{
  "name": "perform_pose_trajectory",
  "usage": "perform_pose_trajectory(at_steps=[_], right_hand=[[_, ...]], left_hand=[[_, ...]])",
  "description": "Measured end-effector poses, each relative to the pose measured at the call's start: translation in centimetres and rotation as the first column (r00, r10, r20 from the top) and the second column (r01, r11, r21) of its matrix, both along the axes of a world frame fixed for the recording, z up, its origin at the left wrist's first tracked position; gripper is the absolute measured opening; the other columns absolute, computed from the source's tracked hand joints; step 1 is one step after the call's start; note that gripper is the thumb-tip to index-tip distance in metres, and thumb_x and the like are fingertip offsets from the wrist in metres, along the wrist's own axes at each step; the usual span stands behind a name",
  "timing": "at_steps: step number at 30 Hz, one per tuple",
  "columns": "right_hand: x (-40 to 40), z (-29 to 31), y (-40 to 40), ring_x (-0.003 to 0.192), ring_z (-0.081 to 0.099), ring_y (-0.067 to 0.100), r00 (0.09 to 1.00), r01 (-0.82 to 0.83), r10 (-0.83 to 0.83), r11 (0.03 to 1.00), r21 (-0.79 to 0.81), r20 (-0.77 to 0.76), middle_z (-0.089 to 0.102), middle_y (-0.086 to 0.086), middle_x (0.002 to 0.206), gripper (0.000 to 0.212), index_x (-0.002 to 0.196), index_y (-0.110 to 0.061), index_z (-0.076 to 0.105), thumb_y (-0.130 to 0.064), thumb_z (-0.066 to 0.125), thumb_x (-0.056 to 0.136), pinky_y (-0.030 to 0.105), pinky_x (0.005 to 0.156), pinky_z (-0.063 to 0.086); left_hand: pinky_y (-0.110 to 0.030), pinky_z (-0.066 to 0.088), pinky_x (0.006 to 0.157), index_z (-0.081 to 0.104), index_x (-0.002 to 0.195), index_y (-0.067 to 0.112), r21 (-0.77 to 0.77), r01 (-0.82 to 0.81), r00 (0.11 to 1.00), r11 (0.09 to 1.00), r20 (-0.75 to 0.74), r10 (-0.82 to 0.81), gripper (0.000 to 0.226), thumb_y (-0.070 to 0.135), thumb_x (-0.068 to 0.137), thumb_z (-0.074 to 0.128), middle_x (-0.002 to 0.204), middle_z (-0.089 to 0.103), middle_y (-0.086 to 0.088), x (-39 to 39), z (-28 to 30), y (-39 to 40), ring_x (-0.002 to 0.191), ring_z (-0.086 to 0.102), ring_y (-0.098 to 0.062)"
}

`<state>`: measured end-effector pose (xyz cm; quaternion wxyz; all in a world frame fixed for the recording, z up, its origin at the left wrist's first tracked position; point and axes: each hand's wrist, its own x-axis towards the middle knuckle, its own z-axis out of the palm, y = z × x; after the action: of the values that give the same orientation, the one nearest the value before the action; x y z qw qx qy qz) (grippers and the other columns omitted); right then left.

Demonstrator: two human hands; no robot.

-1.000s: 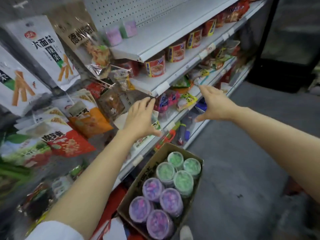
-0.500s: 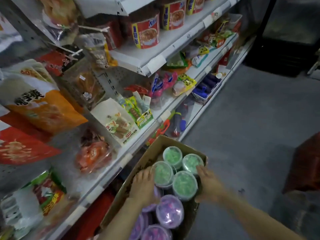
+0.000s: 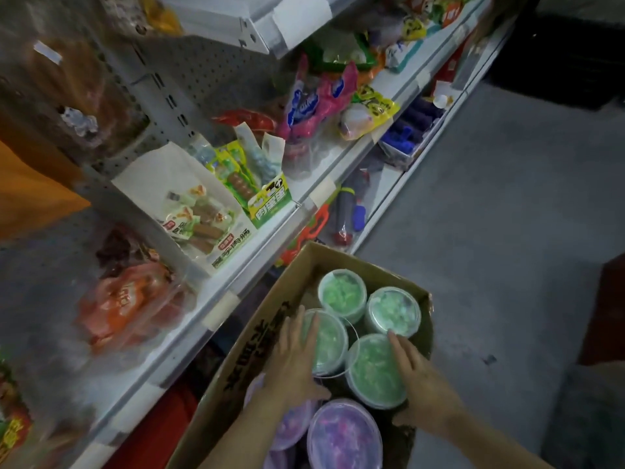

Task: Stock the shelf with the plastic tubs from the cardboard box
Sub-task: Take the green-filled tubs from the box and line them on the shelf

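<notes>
An open cardboard box (image 3: 248,362) stands on the floor against the shelf unit (image 3: 220,301). It holds clear plastic tubs with green filling at the far end and purple filling (image 3: 341,434) at the near end. My left hand (image 3: 292,365) wraps the left side of one green tub (image 3: 330,345), thumb under its near edge. My right hand (image 3: 421,385) clasps the neighbouring green tub (image 3: 372,370), fingers over its lid rim. Both tubs still sit in the box. Two more green tubs (image 3: 342,293) lie beyond them.
Snack packets (image 3: 189,204) and sweets bags (image 3: 318,103) fill the shelf above the box. Toys (image 3: 348,211) lie on the bottom shelf. Grey floor (image 3: 490,214) stretches to the right, with a dark red object (image 3: 608,309) at the right edge.
Both hands came down from the shelf into the box and closed around two green tubs. My view tilted down towards the box.
</notes>
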<state>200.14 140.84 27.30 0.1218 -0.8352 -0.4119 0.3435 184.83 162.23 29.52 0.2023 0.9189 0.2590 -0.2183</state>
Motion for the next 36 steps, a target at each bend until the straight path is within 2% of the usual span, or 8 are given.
perform_pose_trajectory(at_steps=[9,11,14,16,19,23,26,36], right_hand=[[-1.0,-1.0,0.4,0.136,0.037,0.025,0.997,0.057,-0.062,0.99,0.13,0.034,-0.001,-0.008,0.154,0.147,0.144,-0.042,-0.028,-0.042,0.089,0.055,0.035,0.105,0.045],[-1.1,-1.2,0.2,0.136,0.037,0.021,0.997,0.071,-0.075,0.984,0.164,0.019,-0.001,-0.009,0.153,0.143,0.145,-0.042,-0.026,-0.046,0.087,0.057,0.032,0.103,0.046],[-1.3,-1.5,-0.2,0.135,0.037,0.017,0.997,0.079,-0.082,0.974,0.212,0.002,-0.003,-0.012,0.152,0.139,0.144,-0.043,-0.027,-0.055,0.082,0.059,0.028,0.096,0.051],[-1.4,-1.6,-0.4,0.136,0.036,0.015,0.997,0.071,-0.076,0.97,0.234,0.015,-0.003,-0.012,0.152,0.136,0.146,-0.039,-0.025,-0.059,0.078,0.06,0.027,0.094,0.051],[-1.4,-1.8,-0.5,0.136,0.035,0.013,0.996,0.075,-0.084,0.962,0.263,0.022,0.0,-0.011,0.151,0.134,0.149,-0.037,-0.02,-0.061,0.078,0.06,0.027,0.096,0.05],[-1.5,-2.2,-0.4,0.136,0.034,0.012,0.994,0.108,-0.107,0.953,0.284,-0.018,0.002,-0.012,0.152,0.134,0.15,-0.039,-0.016,-0.06,0.08,0.059,0.029,0.097,0.051],[-1.7,-2.5,-0.2,0.135,0.035,0.013,0.99,0.138,-0.129,0.941,0.309,-0.048,0.008,-0.012,0.15,0.131,0.15,-0.04,-0.011,-0.065,0.078,0.058,0.032,0.1,0.049],[-1.2,0.5,1.5,0.127,0.037,0.01,0.839,0.522,-0.399,0.783,0.338,-0.371,0.033,-0.006,0.133,0.13,0.15,-0.028,0.022,-0.038,0.096,0.043,0.034,0.109,0.038]], left_hand=[[-0.039,0.017,0.122,-0.001,0.155,0.043,-0.195,-0.063,0.952,0.979,0.281,0.117,0.089,0.052,0.086,0.054,0.163,-0.017,0.016,-1.3,-2.0,1.0,0.151,-0.006,-0.01],[-0.038,0.016,0.124,0.007,0.151,0.047,-0.516,-0.231,0.834,0.825,0.332,0.441,0.089,0.039,0.078,0.056,0.165,0.001,0.016,-1.5,-1.6,1.3,0.152,0.004,-0.004],[-0.046,0.033,0.117,0.013,0.154,0.042,-0.81,-0.442,0.41,0.384,0.198,0.89,0.094,0.003,0.08,0.055,0.164,0.017,0.01,-1.2,-1.2,1.4,0.147,0.029,-0.014],[-0.044,0.037,0.113,0.01,0.156,0.039,-0.811,-0.481,0.335,0.334,0.182,0.925,0.093,-0.006,0.088,0.052,0.164,0.019,0.007,-0.8,-1.1,1.4,0.145,0.035,-0.02],[-0.041,0.028,0.116,0.006,0.157,0.038,-0.709,-0.509,0.486,0.487,0.231,0.843,0.101,0.019,0.086,0.075,0.166,0.006,0.008,-0.6,-0.8,1.3,0.15,0.021,-0.02],[-0.046,-0.006,0.119,-0.022,0.154,0.034,-0.034,-0.181,0.97,0.983,0.161,0.184,0.146,0.08,0.053,0.073,0.156,-0.039,0.01,-0.9,-1.4,0.9,0.145,-0.031,-0.016],[-0.048,-0.005,0.123,-0.028,0.152,0.025,0.106,-0.051,0.99,0.993,0.14,0.036,0.142,0.061,0.066,0.078,0.163,-0.024,0.006,-0.6,-1.9,0.9,0.151,-0.02,-0.02],[-0.029,0.043,0.099,0.033,0.144,0.036,-0.571,-0.4,0.799,0.717,0.167,0.578,0.104,0.033,0.058,0.091,0.135,0.033,0.006,2.2,1.3,3.8,0.125,0.043,-0.013]])
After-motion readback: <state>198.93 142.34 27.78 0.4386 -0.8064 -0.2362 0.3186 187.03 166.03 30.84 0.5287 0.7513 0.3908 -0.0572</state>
